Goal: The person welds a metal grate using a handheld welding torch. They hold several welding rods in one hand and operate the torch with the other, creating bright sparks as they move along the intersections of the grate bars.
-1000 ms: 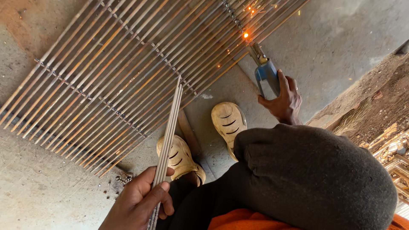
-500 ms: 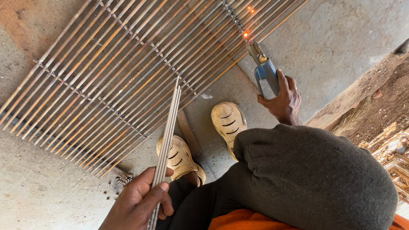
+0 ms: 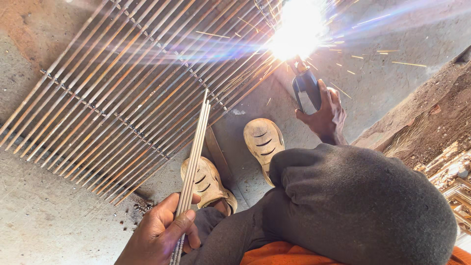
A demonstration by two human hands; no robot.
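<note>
My right hand [image 3: 326, 113] grips a blue welding electrode holder [image 3: 306, 89] whose tip meets a rusty metal bar grid [image 3: 122, 88] lying on the concrete floor. A blinding white arc [image 3: 297, 29] with flying sparks burns at the grid's far right edge. My left hand [image 3: 164, 233], low in the view, is closed around a bundle of thin grey welding rods [image 3: 195, 147] that point up across the grid. My knees in dark grey trousers [image 3: 353, 206] fill the lower right.
Two tan slotted shoes [image 3: 262, 140] [image 3: 206, 181] rest on the concrete floor [image 3: 44, 225] just below the grid. Bare dirt [image 3: 431, 122] and some metal scrap [image 3: 456, 176] lie at the right edge.
The small orange glow at the electrode tip has flared into a bright white arc with sparks. Both hands stay where they were.
</note>
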